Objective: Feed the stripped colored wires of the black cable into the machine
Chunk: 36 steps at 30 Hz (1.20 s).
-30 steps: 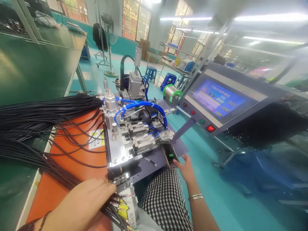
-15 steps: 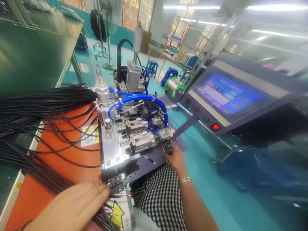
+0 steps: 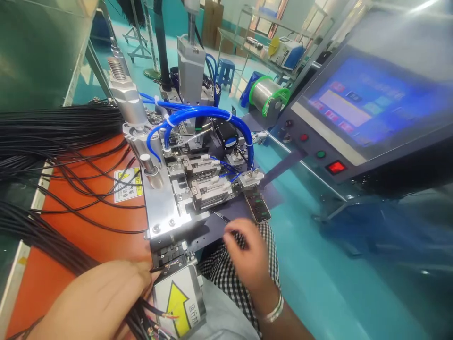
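My left hand [image 3: 102, 295] is closed at the front left, its fingertips at the end of the metal feed track [image 3: 171, 255]. A thin black cable [image 3: 157, 269] with a bared end comes out from the fingers onto the track. Below this hand, more black cables [image 3: 141, 318] show stripped coloured wire ends beside the white block with a yellow arrow [image 3: 179, 302]. My right hand [image 3: 249, 257], with a bracelet, hovers above the checkered cloth [image 3: 271, 245], fingers loosely curled and apart, nothing visible in them. Near it are a phone [image 3: 260, 208] and a slim metal tool [image 3: 220, 216].
The machine with cylinders [image 3: 129, 104] and blue air hoses [image 3: 201, 111] stands ahead. A touchscreen panel [image 3: 364, 101] juts in from the right. A solder-wire spool [image 3: 269, 94] stands behind. Long black cables [image 3: 53, 137] lie across the orange surface [image 3: 81, 208] at left.
My right hand has let go of the phone and moved down and left towards my lap. My left hand stays by the track, slightly lower left. The view has shifted closer to the machine.
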Tool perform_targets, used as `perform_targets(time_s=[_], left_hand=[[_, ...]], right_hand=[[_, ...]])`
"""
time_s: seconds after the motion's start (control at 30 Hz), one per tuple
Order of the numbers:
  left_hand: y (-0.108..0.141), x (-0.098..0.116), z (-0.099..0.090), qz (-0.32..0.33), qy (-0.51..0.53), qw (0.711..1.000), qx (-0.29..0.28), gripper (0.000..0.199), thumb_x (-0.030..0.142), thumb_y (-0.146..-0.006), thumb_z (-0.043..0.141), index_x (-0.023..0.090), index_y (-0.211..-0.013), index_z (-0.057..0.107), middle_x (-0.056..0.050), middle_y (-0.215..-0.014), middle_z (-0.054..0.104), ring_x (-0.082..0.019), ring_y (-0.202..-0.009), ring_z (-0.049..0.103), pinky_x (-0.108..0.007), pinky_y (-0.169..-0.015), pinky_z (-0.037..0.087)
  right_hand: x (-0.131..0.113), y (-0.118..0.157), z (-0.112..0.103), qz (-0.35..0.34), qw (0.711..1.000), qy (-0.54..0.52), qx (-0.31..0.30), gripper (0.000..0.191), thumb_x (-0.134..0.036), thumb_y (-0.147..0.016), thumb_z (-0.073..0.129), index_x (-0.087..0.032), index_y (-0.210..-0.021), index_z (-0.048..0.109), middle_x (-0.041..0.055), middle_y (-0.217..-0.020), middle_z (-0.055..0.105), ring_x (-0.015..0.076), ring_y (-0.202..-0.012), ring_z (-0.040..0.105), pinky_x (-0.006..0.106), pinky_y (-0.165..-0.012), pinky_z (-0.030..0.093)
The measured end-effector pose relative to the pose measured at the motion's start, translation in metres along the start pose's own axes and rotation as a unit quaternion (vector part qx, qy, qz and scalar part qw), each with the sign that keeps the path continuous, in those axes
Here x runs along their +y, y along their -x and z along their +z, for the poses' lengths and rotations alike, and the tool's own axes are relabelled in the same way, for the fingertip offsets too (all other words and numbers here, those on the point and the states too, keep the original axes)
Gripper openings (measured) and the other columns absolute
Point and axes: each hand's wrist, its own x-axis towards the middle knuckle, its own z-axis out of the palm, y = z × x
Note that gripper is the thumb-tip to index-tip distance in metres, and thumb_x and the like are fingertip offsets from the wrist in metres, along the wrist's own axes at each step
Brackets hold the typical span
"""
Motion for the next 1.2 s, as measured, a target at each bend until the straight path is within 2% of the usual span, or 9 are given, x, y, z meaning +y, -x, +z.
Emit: perform_targets(time_s=[0.07, 0.17, 0.33, 0.47, 0.63, 0.8, 0.9, 1.03, 1.2], left_hand=[[-0.003, -0.001, -0.001, 0.011, 0.006, 0.999, -0.031, 0.029, 0.015, -0.088, 0.045, 0.028, -0.102, 0.067, 0.003, -0.093, 0.072, -0.013, -0.080, 0.066, -0.025, -0.083, 0.052], [-0.005, 0.000, -0.003, 0.027, -0.036, 0.999, -0.029, 0.034, 0.014, -0.087, 0.046, 0.026, -0.113, 0.064, 0.001, -0.102, 0.072, -0.015, -0.087, 0.067, -0.027, -0.084, 0.050], [-0.017, 0.012, -0.012, 0.052, -0.065, 0.996, 0.015, 0.032, 0.013, -0.091, 0.041, 0.018, -0.117, 0.060, -0.003, -0.101, 0.073, -0.016, -0.088, 0.067, -0.030, -0.085, 0.048], [-0.032, 0.019, -0.020, 0.072, -0.086, 0.992, 0.053, 0.027, 0.012, -0.094, 0.038, 0.013, -0.111, 0.059, -0.004, -0.093, 0.074, -0.015, -0.081, 0.068, -0.030, -0.082, 0.048], [-0.041, 0.019, -0.022, 0.068, -0.063, 0.995, 0.045, 0.023, 0.017, -0.094, 0.040, 0.016, -0.106, 0.060, -0.002, -0.087, 0.073, -0.013, -0.073, 0.066, -0.027, -0.073, 0.048], [-0.040, 0.019, -0.017, 0.063, -0.043, 0.996, 0.039, 0.020, 0.017, -0.094, 0.043, 0.016, -0.105, 0.060, -0.001, -0.084, 0.070, -0.013, -0.072, 0.064, -0.026, -0.072, 0.047], [-0.040, 0.020, -0.016, 0.073, -0.053, 0.995, 0.039, 0.022, 0.012, -0.094, 0.039, 0.016, -0.102, 0.060, -0.002, -0.081, 0.069, -0.014, -0.072, 0.063, -0.027, -0.072, 0.046], [-0.042, 0.022, -0.017, 0.079, -0.057, 0.995, 0.038, 0.027, 0.006, -0.091, 0.036, 0.017, -0.096, 0.060, -0.001, -0.079, 0.068, -0.014, -0.070, 0.062, -0.028, -0.070, 0.046], [-0.042, 0.022, -0.017, 0.060, -0.047, 0.996, 0.047, 0.022, 0.009, -0.090, 0.043, 0.017, -0.101, 0.060, -0.002, -0.081, 0.069, -0.014, -0.070, 0.062, -0.027, -0.069, 0.047]], right_hand=[[-0.039, 0.007, 0.010, -0.048, 0.990, -0.107, -0.078, 0.014, -0.018, -0.088, 0.065, -0.022, -0.101, 0.066, 0.0044, -0.091, 0.071, 0.0175, -0.085, 0.066, 0.031, -0.079, 0.055], [-0.067, 0.004, 0.025, -0.113, 0.979, -0.128, -0.111, 0.014, -0.020, -0.090, 0.066, -0.020, -0.103, 0.068, 0.0059, -0.093, 0.073, 0.0173, -0.085, 0.065, 0.032, -0.079, 0.054], [-0.065, 0.003, 0.042, -0.117, 0.985, -0.098, -0.084, 0.012, -0.018, -0.095, 0.056, -0.020, -0.095, 0.068, 0.0056, -0.085, 0.072, 0.0178, -0.080, 0.062, 0.033, -0.075, 0.052], [-0.066, 0.012, 0.040, -0.115, 0.979, -0.071, -0.153, 0.015, -0.023, -0.094, 0.056, -0.020, -0.088, 0.069, 0.0043, -0.081, 0.071, 0.0187, -0.078, 0.060, 0.036, -0.074, 0.047], [-0.068, 0.007, 0.036, -0.032, 0.992, -0.085, -0.088, 0.005, -0.024, -0.087, 0.068, -0.022, -0.083, 0.069, 0.0015, -0.080, 0.071, 0.0191, -0.082, 0.061, 0.037, -0.079, 0.043], [-0.071, 0.008, 0.045, -0.024, 0.990, -0.094, -0.107, 0.017, -0.024, -0.090, 0.062, -0.021, -0.075, 0.067, 0.0010, -0.074, 0.069, 0.0175, -0.076, 0.059, 0.035, -0.075, 0.042], [-0.075, 0.007, 0.046, -0.039, 0.988, -0.089, -0.121, 0.015, -0.024, -0.092, 0.059, -0.021, -0.082, 0.069, 0.0020, -0.080, 0.071, 0.0181, -0.080, 0.059, 0.036, -0.077, 0.043], [-0.078, 0.000, 0.042, -0.084, 0.972, -0.097, -0.196, 0.015, -0.022, -0.095, 0.057, -0.023, -0.097, 0.072, 0.0022, -0.093, 0.075, 0.0186, -0.089, 0.062, 0.037, -0.086, 0.044], [-0.073, -0.002, 0.042, 0.049, 0.976, -0.178, -0.117, 0.008, -0.023, -0.086, 0.070, -0.023, -0.093, 0.074, 0.0014, -0.088, 0.074, 0.0182, -0.086, 0.064, 0.033, -0.082, 0.049]])
